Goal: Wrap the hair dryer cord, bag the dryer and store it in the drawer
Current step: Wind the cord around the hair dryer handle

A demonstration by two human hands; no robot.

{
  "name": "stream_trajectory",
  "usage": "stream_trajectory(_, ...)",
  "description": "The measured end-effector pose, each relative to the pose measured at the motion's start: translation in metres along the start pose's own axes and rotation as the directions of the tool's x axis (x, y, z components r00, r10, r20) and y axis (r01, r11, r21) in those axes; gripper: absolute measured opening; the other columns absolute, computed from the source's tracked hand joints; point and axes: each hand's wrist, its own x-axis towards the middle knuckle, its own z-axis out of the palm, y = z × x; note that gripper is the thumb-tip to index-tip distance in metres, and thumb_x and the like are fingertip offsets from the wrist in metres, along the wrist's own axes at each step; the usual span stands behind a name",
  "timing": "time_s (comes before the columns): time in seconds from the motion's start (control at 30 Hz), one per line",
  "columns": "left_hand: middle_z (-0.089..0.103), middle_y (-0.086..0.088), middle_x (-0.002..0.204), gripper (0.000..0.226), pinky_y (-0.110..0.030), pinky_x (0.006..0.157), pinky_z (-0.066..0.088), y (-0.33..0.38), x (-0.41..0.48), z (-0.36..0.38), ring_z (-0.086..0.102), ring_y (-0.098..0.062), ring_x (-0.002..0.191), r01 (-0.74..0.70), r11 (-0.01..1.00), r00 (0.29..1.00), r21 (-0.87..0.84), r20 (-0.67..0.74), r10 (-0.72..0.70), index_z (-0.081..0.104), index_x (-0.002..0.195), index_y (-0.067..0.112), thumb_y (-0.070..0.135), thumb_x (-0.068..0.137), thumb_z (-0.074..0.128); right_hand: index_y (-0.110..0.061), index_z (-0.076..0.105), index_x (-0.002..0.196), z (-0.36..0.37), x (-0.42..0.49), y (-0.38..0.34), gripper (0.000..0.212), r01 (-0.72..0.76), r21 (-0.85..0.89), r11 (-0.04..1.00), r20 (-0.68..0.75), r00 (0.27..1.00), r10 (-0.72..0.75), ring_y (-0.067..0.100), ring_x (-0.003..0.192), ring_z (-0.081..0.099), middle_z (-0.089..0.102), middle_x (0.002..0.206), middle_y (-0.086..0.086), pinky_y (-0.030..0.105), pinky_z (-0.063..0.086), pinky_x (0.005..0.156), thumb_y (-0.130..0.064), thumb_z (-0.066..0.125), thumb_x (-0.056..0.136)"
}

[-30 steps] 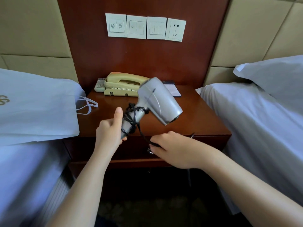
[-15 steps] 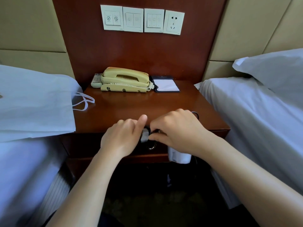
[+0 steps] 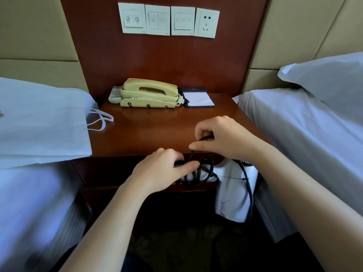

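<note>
The hair dryer [image 3: 232, 195] hangs in front of the desk [image 3: 149, 132], just below its front edge and over the dark drawer [image 3: 110, 171] face, with its pale body pointing down toward the floor. The left hand [image 3: 161, 171] holds the dryer by its handle; its grip is curled round the handle, and the forefinger lies across several black loops of cord [image 3: 204, 170] wound there. Most of the handle is hidden under the hand and the coils. The right hand [image 3: 222, 138] hovers just above the desk's front edge, its grip pinching a strand of the cord between thumb and forefinger, the other fingers bent over it. From there the strand drops to the coils, and another length runs down across the dryer's body on the right. A white bag [image 3: 43, 122] lies flat on the left bed [image 3: 29, 193], its mouth and looped handles reaching onto the desk's left edge, well apart from the dryer. At the back of the desk sit a cream telephone [image 3: 149, 93] and, just to its right, a notepad [image 3: 199, 98] in a dark holder. A row of switches [image 3: 157, 20] and a socket [image 3: 206, 22] is mounted on the wooden panel above. The right bed [image 3: 294, 122] carries a pillow [image 3: 324, 75].
</note>
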Motion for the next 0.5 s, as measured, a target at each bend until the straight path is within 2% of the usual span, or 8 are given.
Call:
stream_trajectory(0.17,0.045,0.001,0.050,0.051,-0.031,0.048,0.029,-0.005,0.001,-0.004,0.046,-0.021,0.050,-0.037,0.999,0.998,-0.010,-0.052,0.037,0.044,0.051,0.023,0.055,0.089,0.034,-0.023,0.050,0.061,-0.012,-0.010,0.015,0.036,-0.026,-0.060,0.998,0.015,1.000,0.027,0.016,0.062,0.047,0.051,0.061,-0.003,0.035,0.040,0.060,-0.051,0.058,0.083)
stream_trajectory(0.23,0.042,0.001,0.050,0.051,-0.031,0.049,0.028,-0.007,0.000,-0.006,0.044,-0.020,0.049,-0.038,0.999,0.997,0.021,-0.069,0.039,0.040,0.051,0.022,0.052,0.091,0.033,-0.021,0.047,0.058,-0.017,-0.013,0.021,0.039,-0.055,-0.101,0.993,0.027,0.998,0.058,0.015,0.060,0.045,0.049,0.059,-0.001,0.034,0.038,0.058,-0.047,0.059,0.083)
stream_trajectory(0.33,0.041,-0.001,0.051,0.051,-0.032,0.050,0.029,-0.013,-0.001,-0.009,0.048,-0.024,0.051,-0.016,0.999,0.995,0.039,-0.093,0.019,0.036,0.053,0.018,0.050,0.092,0.030,-0.019,0.048,0.056,-0.025,-0.018,0.034,0.036,-0.057,-0.069,0.996,0.039,0.997,0.060,0.014,0.056,0.044,0.048,0.056,-0.002,0.038,0.043,0.059,-0.039,0.064,0.082)
stream_trajectory(0.43,0.040,-0.001,0.052,0.050,-0.033,0.052,0.031,-0.020,0.001,-0.013,0.050,-0.025,0.053,0.014,0.999,0.993,0.032,-0.122,-0.010,0.033,0.053,0.018,0.047,0.093,0.028,-0.013,0.048,0.055,-0.031,-0.021,0.052,0.037,-0.083,0.024,0.996,0.004,0.997,0.083,0.010,0.050,0.037,0.041,0.051,-0.004,0.022,0.034,0.052,-0.030,0.067,0.082)
stream_trajectory(0.5,0.035,0.002,0.049,0.050,-0.032,0.052,0.029,-0.023,0.001,-0.014,0.043,-0.023,0.049,0.010,1.000,0.991,0.003,-0.133,-0.010,0.030,0.052,0.019,0.047,0.093,0.028,-0.012,0.048,0.055,-0.029,-0.022,0.059,0.038,-0.095,0.062,0.994,0.025,0.995,0.094,0.009,0.050,0.037,0.040,0.050,-0.004,0.019,0.032,0.050,-0.030,0.067,0.083)
